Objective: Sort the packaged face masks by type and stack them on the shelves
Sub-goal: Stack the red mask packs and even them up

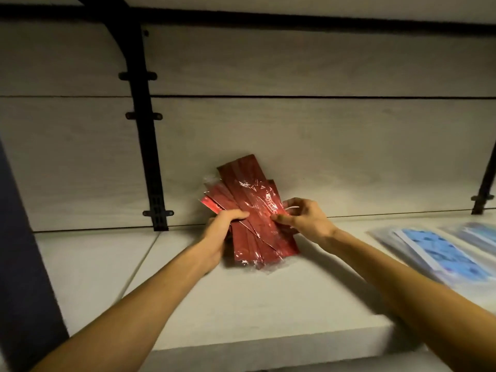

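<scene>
A fanned bundle of red face masks in clear plastic wrappers (249, 210) is held upright over the pale shelf (188, 304), close to the back wall. My left hand (220, 234) grips the bundle's left side, thumb across the front. My right hand (303, 217) pinches its right edge between thumb and fingers. The lower ends of the packs sit near the shelf surface. Blue patterned masks in clear wrappers (440, 253) lie flat on the same shelf at the right.
A black metal upright bracket (146, 130) runs up the back panel to the left of the bundle, another bracket (485, 183) stands at the far right. A second blue pack (480, 234) lies at the right edge. An upper shelf (268, 9) hangs overhead.
</scene>
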